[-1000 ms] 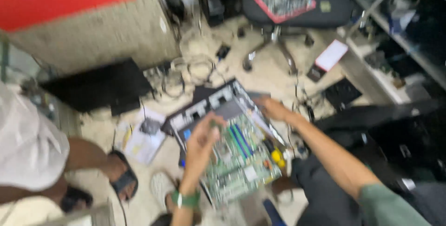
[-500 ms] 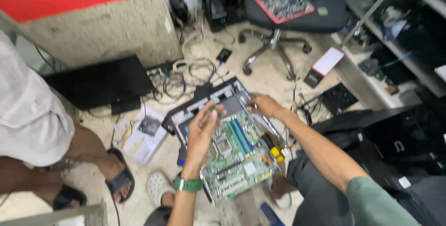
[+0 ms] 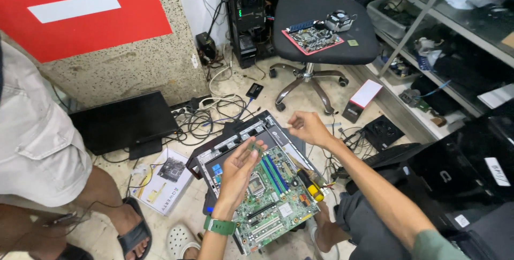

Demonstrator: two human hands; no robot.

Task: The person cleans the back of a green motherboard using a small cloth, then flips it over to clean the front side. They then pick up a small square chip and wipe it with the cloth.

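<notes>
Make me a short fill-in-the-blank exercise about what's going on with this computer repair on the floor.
1. The left hand holds a small chip above the ____ motherboard.
2. The left wrist wears a green ____.
3. The office chair carries a second circuit board on a ____ mat.
4. The right hand is ____, holding nothing.

Missing words: green; watch; red; empty
</notes>
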